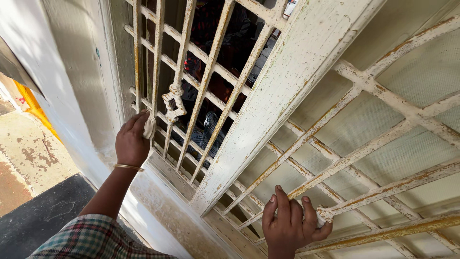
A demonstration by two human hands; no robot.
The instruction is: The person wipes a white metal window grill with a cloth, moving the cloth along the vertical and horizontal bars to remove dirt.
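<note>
The cloth [149, 127] is mostly hidden behind the left hand [130, 143]; the right hand [291, 225] is cut off at the wrist by the bottom edge.

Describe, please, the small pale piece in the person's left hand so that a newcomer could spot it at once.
Start at the tall white-painted window grille with rusty bars, left of the wide central frame post. Follow its leftmost upright bar down to the left hand, which wears a thin gold bangle. The small whitish pad pressed against that bar is the only soft, loose thing among rigid metal.
</note>
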